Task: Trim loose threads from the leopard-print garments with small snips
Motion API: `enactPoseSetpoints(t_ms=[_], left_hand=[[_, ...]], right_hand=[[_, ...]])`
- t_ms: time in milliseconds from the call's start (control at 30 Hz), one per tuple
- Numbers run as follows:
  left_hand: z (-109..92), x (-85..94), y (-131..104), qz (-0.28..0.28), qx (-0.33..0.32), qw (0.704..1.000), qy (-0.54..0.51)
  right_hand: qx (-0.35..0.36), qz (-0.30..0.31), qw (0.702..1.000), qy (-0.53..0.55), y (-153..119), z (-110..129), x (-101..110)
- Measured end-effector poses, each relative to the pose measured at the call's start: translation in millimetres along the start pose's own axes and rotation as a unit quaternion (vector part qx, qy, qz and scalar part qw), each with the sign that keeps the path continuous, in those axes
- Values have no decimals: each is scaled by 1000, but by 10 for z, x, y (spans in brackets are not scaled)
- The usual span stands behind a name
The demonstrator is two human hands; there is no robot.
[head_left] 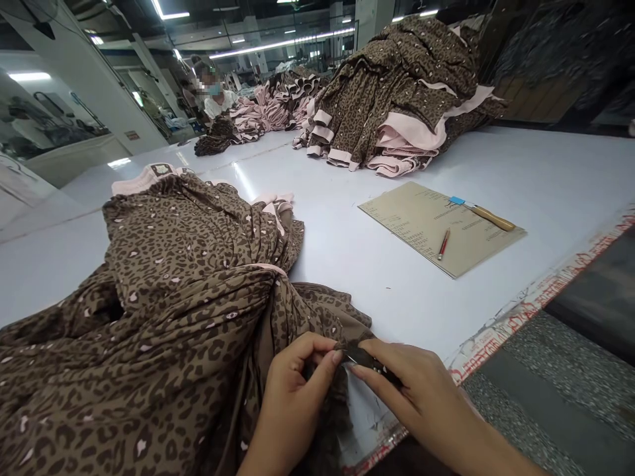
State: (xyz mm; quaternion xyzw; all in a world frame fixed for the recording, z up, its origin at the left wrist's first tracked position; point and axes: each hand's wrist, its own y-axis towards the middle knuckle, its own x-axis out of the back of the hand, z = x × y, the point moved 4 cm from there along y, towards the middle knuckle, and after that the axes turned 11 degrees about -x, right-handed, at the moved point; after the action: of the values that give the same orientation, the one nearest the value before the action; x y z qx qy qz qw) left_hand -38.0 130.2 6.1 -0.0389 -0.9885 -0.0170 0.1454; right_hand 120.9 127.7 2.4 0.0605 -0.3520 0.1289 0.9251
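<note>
the left hand (292,390) pinches a bit of the spotted cloth (198,330), fingers closed tight. the big part lies left of the hands, on the table (332,244). the right hand (421,390) is closed round a small dark tool (371,359); its thin tip points left, right by the pinched bit. farther off are some papers (411,225) with a red pen (444,244) on top, then a big pile of clothes (391,79), then a person (217,102).
</note>
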Motion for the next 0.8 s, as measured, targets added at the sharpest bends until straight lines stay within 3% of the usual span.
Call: enactPoseSetpoints(t_ms=[300,567,800], left_hand=[[-55,-6,15,25,-18,999,18],[-23,-13,10,36,-19,999,36],[-48,-45,-3,2,-59,997,57]], right_hand=[[39,-30,999,-11,21,20,-66],[11,-4,1000,-26,-13,-12,-27],[-1,15,1000,-15,-3,33,-8]])
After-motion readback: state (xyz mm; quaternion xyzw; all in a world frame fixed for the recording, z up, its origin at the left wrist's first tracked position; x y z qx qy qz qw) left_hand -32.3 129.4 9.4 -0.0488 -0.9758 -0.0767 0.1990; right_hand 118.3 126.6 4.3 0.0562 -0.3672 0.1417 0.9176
